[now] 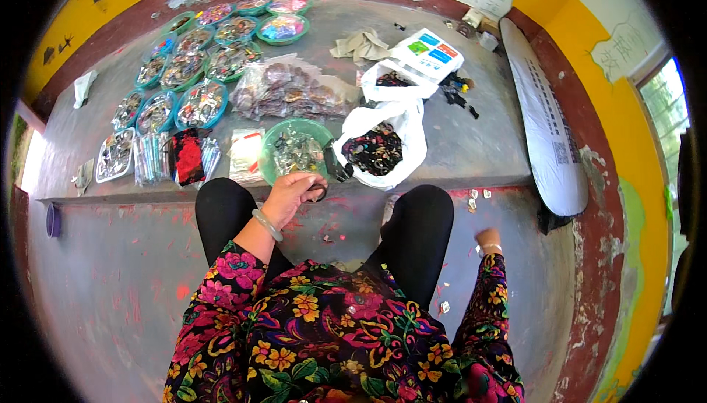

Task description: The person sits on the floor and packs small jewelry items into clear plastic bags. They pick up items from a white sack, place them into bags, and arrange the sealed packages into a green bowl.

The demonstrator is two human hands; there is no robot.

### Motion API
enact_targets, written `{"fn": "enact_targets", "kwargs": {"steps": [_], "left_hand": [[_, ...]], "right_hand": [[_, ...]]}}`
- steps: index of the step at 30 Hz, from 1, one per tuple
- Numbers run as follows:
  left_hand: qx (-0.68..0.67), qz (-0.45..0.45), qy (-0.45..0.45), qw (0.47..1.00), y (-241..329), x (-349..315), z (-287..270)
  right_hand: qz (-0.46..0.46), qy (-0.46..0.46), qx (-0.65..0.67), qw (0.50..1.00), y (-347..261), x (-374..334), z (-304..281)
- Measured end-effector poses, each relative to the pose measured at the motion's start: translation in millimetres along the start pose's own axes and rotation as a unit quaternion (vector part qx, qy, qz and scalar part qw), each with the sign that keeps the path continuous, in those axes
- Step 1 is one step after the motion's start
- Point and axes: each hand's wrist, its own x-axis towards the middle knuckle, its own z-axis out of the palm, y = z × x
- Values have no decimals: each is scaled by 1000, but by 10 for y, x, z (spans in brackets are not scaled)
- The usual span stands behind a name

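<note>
My left hand (292,195), with a pale bangle at its wrist, is closed in a pinch on a small black loop (318,192). It is held just in front of the green bowl (266,154), which contains small shiny pieces and clear packets. Beside the bowl's right rim lies a black strap-like thing (339,169). A white plastic bag (414,138) stands open to the right, full of dark loops with coloured bits (374,150). Away to the right, low over the floor, is my right hand (487,238); its fingers are blurred and I cannot see a held thing.
Several round baskets (200,103) of small goods fill the ledge's far left. A heap of clear packets (287,90) lies behind the bowl. Behind the open bag sits another white bag (427,55). A long silver board (541,119) leans at the right. Scraps (472,203) dot the floor.
</note>
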Motion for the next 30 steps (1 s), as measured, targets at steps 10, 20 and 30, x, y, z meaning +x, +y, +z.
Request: {"fn": "enact_targets", "kwargs": {"steps": [10, 20, 30], "left_hand": [[7, -6, -20, 1000, -25, -90, 21], [-5, -6, -23, 1000, -39, -292, 38], [-10, -20, -21, 1000, -84, -334, 33]], "right_hand": [[151, -28, 727, 669, 406, -586, -430], [-172, 20, 745, 645, 283, -465, -11], [246, 1, 803, 543, -41, -724, -83]]}}
